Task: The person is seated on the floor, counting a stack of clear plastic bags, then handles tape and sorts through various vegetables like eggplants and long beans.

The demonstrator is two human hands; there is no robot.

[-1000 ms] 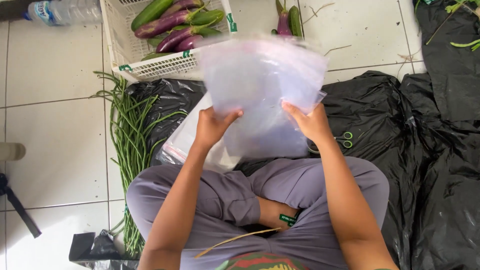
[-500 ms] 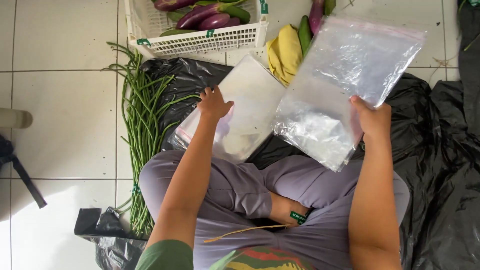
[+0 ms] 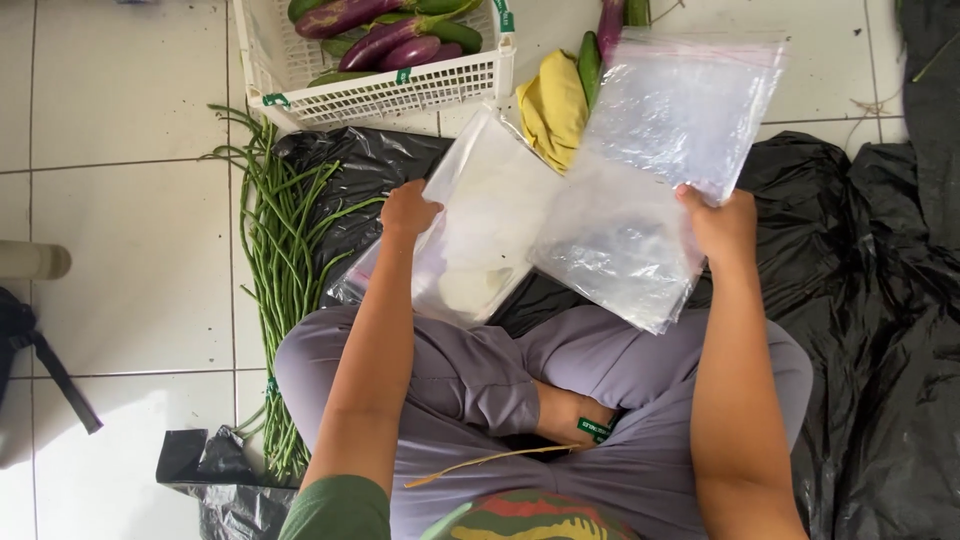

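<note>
The person sits cross-legged on a tiled floor (image 3: 120,220), part of it covered by black plastic sheeting (image 3: 860,300). The right hand (image 3: 722,225) is closed on the edge of a single clear zip-top bag (image 3: 665,170), thumb on top and fingers behind, holding it lifted and spread flat above the right knee, well clear of the sheeting. The left hand (image 3: 408,210) rests on the near-left corner of a stack of clear plastic bags (image 3: 480,230) that lies on the sheeting in front of the knees; its fingers curl over the stack's edge, though whether they pinch it or only press it down cannot be told. The step in hand looks like separating one bag from the stack, and that seems done, since the lifted bag hangs free of the rest. Opening its mouth would likely call for both hands, so the left would have to let go of the stack. At the far edge of the sheeting stands a white plastic crate (image 3: 400,90) of purple eggplants (image 3: 350,15); long beans (image 3: 285,260) lie along the sheeting's left edge.
</note>
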